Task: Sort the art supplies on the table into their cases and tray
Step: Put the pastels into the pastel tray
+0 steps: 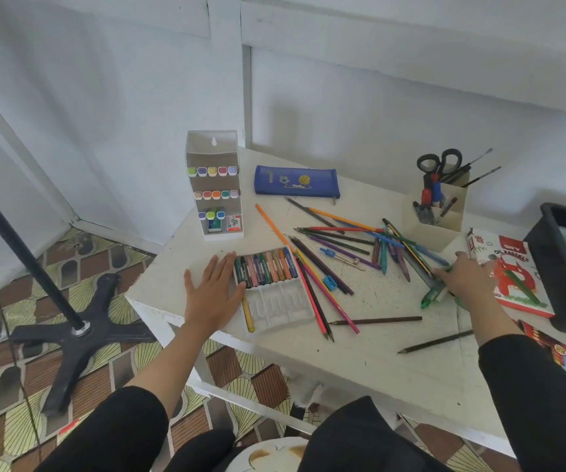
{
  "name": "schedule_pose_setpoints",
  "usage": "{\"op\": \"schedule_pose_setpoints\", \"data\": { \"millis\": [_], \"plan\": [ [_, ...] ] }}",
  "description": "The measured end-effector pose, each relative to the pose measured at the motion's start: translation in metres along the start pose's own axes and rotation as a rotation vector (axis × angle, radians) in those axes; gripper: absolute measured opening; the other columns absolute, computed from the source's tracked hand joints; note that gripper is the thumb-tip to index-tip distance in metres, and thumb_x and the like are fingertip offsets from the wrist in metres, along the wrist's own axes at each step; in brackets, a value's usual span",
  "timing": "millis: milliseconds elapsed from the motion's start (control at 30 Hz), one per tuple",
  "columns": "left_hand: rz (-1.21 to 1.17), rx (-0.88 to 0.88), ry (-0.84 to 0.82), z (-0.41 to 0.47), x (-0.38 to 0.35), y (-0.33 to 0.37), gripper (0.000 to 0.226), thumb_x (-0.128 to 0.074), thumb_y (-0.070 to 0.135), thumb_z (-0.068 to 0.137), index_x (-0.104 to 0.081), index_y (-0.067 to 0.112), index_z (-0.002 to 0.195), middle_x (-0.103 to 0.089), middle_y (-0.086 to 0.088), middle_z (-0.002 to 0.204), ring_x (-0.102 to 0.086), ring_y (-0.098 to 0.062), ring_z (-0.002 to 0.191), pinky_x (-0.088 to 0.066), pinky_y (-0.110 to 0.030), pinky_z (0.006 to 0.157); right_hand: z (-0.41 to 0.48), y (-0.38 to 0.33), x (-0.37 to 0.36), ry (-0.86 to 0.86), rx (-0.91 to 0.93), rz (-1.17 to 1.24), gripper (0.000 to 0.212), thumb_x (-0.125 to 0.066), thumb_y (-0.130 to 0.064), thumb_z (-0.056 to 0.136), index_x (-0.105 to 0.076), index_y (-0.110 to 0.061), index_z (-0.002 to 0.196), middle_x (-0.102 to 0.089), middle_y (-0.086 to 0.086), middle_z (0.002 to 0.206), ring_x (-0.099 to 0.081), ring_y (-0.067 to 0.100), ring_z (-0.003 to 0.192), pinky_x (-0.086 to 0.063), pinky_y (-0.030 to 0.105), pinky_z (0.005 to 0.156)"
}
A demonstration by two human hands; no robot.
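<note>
Left hand (pixel 213 294) lies flat, fingers straight, against the pastel tray (pixel 281 304), lower centre. Right hand (pixel 469 277) fingers curl round a green pen (pixel 428 299), centre right.

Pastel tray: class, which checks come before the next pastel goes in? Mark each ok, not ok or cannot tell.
1. Tray steadied: left hand rests flat against the pastel tray, at its left edge: ok.
2. Free slots: lower row holds only one yellow pastel: ok.
3. Pastel in right hand: it grips a green item, kind unclear: cannot tell.
4. Approach clear: coloured pencils lie along the tray's right edge: not ok.
</note>
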State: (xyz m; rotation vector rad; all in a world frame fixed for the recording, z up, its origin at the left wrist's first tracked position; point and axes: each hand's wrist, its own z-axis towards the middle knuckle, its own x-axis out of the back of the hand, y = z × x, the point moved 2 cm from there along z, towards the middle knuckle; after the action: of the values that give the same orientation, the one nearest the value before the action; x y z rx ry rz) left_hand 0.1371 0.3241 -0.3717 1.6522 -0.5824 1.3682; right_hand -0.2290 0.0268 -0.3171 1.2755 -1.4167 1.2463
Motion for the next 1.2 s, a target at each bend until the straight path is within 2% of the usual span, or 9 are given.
{"op": "schedule_pose_setpoints", "data": {
  "millis": [333, 400, 600, 733, 800, 867, 967, 1100, 1200],
  "plan": [
    [0.026, 0.007, -0.008, 0.000, 0.000, 0.000, 0.083, 0.005, 0.066, 0.076, 0.001, 0.031, 0.152, -0.011, 0.012, 0.159, 0.002, -0.008, 0.147, 0.006, -0.056, 0.114, -0.005, 0.002, 0.003, 0.058, 0.056, 0.057, 0.057, -0.067, -0.036, 0.084, -0.045, -0.016, 0.132, -0.043, 0.020, 0.133, -0.028, 0.040, 0.128, -0.034, 0.052, 0.097],
    [0.028, 0.010, -0.013, 0.001, 0.000, 0.000, 0.083, 0.006, 0.066, 0.076, 0.002, 0.031, 0.152, -0.010, 0.012, 0.159, 0.003, -0.008, 0.147, 0.006, -0.056, 0.114, -0.004, 0.002, 0.005, 0.060, 0.056, 0.041, 0.060, -0.068, -0.037, 0.083, -0.043, -0.017, 0.134, -0.042, 0.021, 0.134, -0.027, 0.040, 0.129, -0.033, 0.053, 0.099],
    [0.044, 0.017, -0.026, 0.001, 0.000, 0.000, 0.084, 0.006, 0.066, 0.075, 0.003, 0.032, 0.152, -0.009, 0.013, 0.159, 0.003, -0.008, 0.146, 0.007, -0.056, 0.114, 0.011, 0.003, 0.003, -0.117, 0.053, -0.065, 0.072, -0.060, -0.044, 0.087, -0.023, -0.021, 0.144, -0.041, 0.020, 0.140, -0.022, 0.041, 0.135, -0.025, 0.060, 0.105],
    [0.050, 0.021, -0.028, 0.001, 0.000, 0.000, 0.085, 0.007, 0.067, 0.075, 0.003, 0.032, 0.152, -0.009, 0.012, 0.159, 0.003, -0.008, 0.147, 0.008, -0.056, 0.114, 0.008, -0.003, 0.009, -0.029, 0.069, -0.051, 0.074, -0.071, -0.037, 0.081, -0.031, -0.018, 0.141, -0.036, 0.020, 0.141, -0.022, 0.042, 0.133, -0.028, 0.060, 0.102],
    [0.047, 0.023, -0.025, 0.001, 0.000, 0.000, 0.084, 0.007, 0.067, 0.075, 0.003, 0.032, 0.152, -0.009, 0.012, 0.159, 0.003, -0.008, 0.147, 0.008, -0.056, 0.114, 0.003, -0.005, 0.011, 0.086, 0.106, 0.040, 0.067, -0.075, -0.026, 0.078, -0.041, -0.015, 0.134, -0.037, 0.019, 0.136, -0.031, 0.041, 0.126, -0.034, 0.056, 0.099],
    [0.048, 0.024, -0.025, 0.001, 0.000, -0.001, 0.084, 0.007, 0.067, 0.075, 0.004, 0.032, 0.151, -0.009, 0.012, 0.159, 0.003, -0.008, 0.147, 0.007, -0.056, 0.114, -0.003, -0.008, 0.010, 0.203, 0.157, 0.273, 0.048, -0.071, -0.010, 0.080, -0.051, -0.009, 0.125, -0.040, 0.019, 0.128, -0.044, 0.033, 0.107, -0.043, 0.049, 0.094],
    [0.047, 0.027, -0.022, 0.001, -0.001, 0.000, 0.083, 0.006, 0.067, 0.075, 0.004, 0.033, 0.151, -0.009, 0.012, 0.159, 0.003, -0.007, 0.146, 0.007, -0.055, 0.114, -0.018, -0.013, 0.010, 0.315, 0.225, 0.497, 0.035, -0.061, 0.008, 0.083, -0.058, -0.003, 0.116, -0.045, 0.019, 0.117, -0.044, 0.020, 0.089, -0.047, 0.040, 0.086],
    [0.034, 0.031, -0.011, 0.000, 0.000, 0.001, 0.083, 0.004, 0.066, 0.075, 0.003, 0.034, 0.151, -0.011, 0.012, 0.159, 0.002, -0.007, 0.146, 0.007, -0.055, 0.114, -0.033, -0.020, 0.014, 0.392, 0.275, 0.690, 0.043, -0.063, 0.012, 0.079, -0.055, -0.003, 0.119, -0.049, 0.020, 0.113, -0.054, 0.022, 0.088, -0.047, 0.029, 0.079],
    [0.025, 0.030, -0.003, 0.000, -0.001, 0.000, 0.082, 0.003, 0.066, 0.076, 0.002, 0.034, 0.151, -0.012, 0.012, 0.159, 0.001, -0.007, 0.146, 0.007, -0.055, 0.114, -0.044, -0.028, 0.016, 0.368, 0.299, 0.827, 0.040, -0.073, 0.001, 0.075, -0.058, -0.002, 0.112, -0.058, 0.016, 0.109, -0.061, 0.017, 0.081, -0.048, 0.022, 0.073]
  ]
}}
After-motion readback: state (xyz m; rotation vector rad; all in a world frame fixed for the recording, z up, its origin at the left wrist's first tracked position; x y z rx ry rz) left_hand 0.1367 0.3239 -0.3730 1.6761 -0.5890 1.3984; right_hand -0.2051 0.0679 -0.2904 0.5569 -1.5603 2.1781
